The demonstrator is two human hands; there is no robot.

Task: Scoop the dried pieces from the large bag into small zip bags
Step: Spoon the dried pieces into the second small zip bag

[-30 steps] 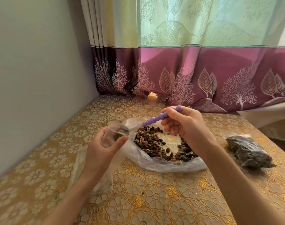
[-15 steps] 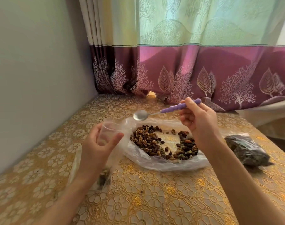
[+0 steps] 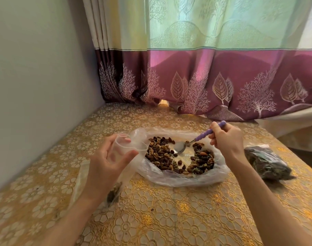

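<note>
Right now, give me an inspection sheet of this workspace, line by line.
Surface: table under a gold floral embossed cover.
Job's things: large bag lies open with dried pieces spread inside; spoon with a purple handle has its bowl down among them; small zip bag is held open, a few pieces in its bottom.
Clutter: a filled dark bag lies at the right.
Hands: left hand grips the small zip bag's mouth; right hand grips the spoon's handle.
Cables: nothing seen.
Surroundings: plain wall at the left; patterned curtain behind, its hem reaching the table.
</note>
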